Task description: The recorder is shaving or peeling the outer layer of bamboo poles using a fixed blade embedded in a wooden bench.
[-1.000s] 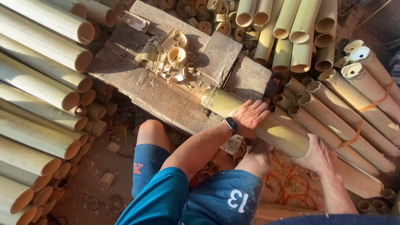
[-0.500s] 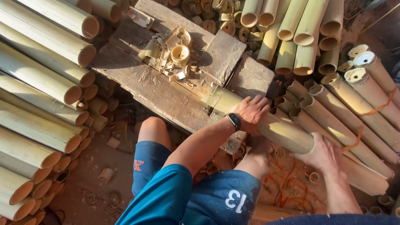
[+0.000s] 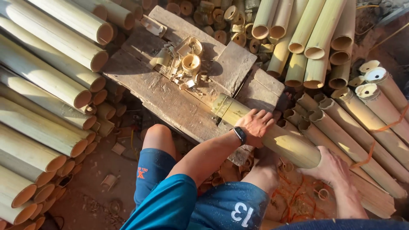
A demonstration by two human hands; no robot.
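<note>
Bamboo pole point(image 3: 272, 134) under left hand point(image 3: 255, 123), fingers flat, unclenched; right hand point(image 3: 330, 166) seemingly cupping its end.

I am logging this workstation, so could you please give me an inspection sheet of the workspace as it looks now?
Surface: worn wooden slab, chip-strewn.
Job's things: bamboo pole lying across the slab's edge.
Clutter: cut bamboo rings and offcuts on the slab.
Grippers: left hand pressing on the pole; right hand at its near end.
Cables: nothing seen; orange straps only.
Surroundings: stacked bamboo poles both sides, dirt floor.
</note>
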